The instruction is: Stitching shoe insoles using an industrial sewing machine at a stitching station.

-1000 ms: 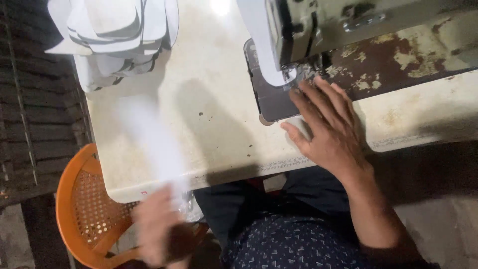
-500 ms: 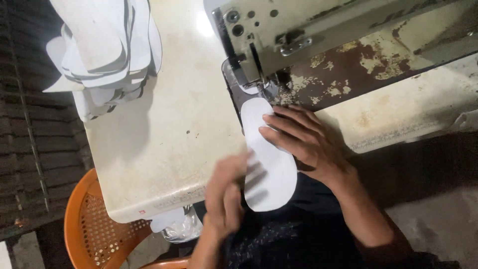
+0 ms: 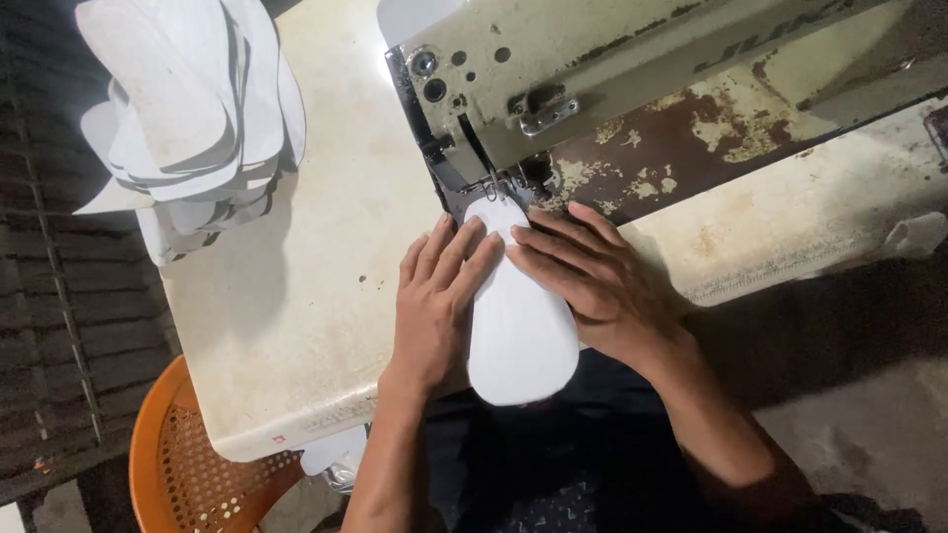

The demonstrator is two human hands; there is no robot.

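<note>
A white sole-shaped piece (image 3: 518,326) lies on the sewing machine table (image 3: 296,296), its narrow tip under the needle foot (image 3: 491,188) of an old cream sewing machine (image 3: 612,69). My left hand (image 3: 434,301) lies flat on the piece's left edge, fingers pointing toward the needle. My right hand (image 3: 592,281) presses flat on its right edge, fingertips near the tip. The wide end of the piece overhangs the table's front edge above my lap.
A stack of white sole-shaped pieces (image 3: 188,109) sits at the table's far left corner. An orange perforated plastic basket (image 3: 188,464) stands below the table's left front. The machine's bed plate (image 3: 681,148) is rusty and worn. Dark slatted wall at left.
My left hand came up from below the table with a white piece. Both hands have slid the piece forward until its tip sits under the needle foot, and now both rest flat on it.
</note>
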